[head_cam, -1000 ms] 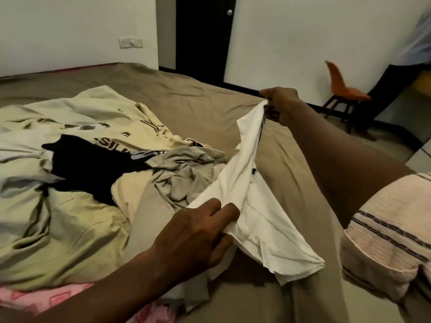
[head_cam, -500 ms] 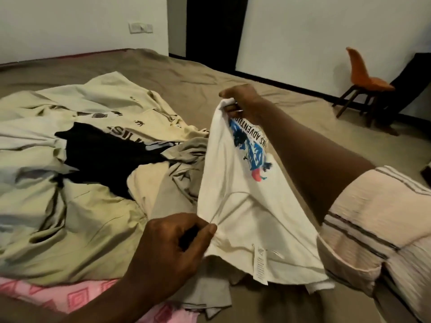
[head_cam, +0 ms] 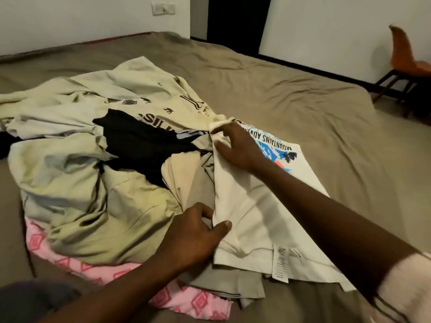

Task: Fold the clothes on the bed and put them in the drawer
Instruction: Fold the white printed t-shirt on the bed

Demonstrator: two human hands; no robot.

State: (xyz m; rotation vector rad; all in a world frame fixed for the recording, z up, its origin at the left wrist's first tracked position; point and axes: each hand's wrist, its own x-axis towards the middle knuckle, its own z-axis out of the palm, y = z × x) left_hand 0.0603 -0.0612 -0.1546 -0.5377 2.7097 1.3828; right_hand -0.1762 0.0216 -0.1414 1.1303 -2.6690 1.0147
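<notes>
Nearest me, my left hand [head_cam: 194, 236] pinches the hem side of the white tee [head_cam: 254, 215], thumb on top and fingers tucked under its edge, so the cloth stays taut along that side. The tee lies print up on the bed [head_cam: 291, 96], its left edge overlapping the pile [head_cam: 98, 173] of unfolded clothes, because that was the nearest bare stretch of sheet. Farther out, my right hand [head_cam: 235, 145] presses down at the shoulder end, fingers curled around a bunched bit of fabric there; I think they are closed on it, though blur hides the tips. No drawer is in view.
</notes>
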